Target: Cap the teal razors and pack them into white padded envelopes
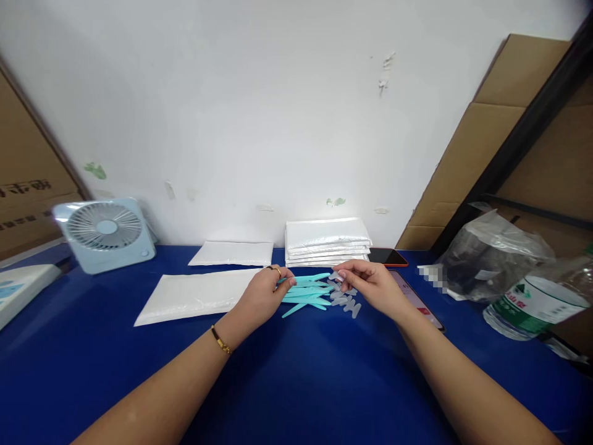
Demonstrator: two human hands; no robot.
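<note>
A pale wall (269, 111) backs a blue table (287, 383). Taking the loose teal sticks (303, 300) as the dial's centre, a light-blue desk fan (106, 227) stands near ten o'clock, a flat white padded mailer (189, 298) lies at nine, a stack of padded mailers (327, 238) sits at one, and a green-labelled plastic bottle (532, 309) is at three. Nearer at three lies a phone (424, 311), partly behind the right hand (373, 285).

The left hand (263, 293) appears to pinch a slim teal stick (314, 277) near its nine-o'clock end, above the loose ones. The right hand pinches a small grey piece (334, 275) at the stick's three-o'clock tip; whether they touch, I cannot tell. Loose grey pieces (354, 309) lie just below that hand.

So narrow a pinch could let the grey piece slip among its likes. An off-line stick tip could push it askew, low fingers could scatter the crossed sticks, and a sideways right wrist could nudge the phone.
</note>
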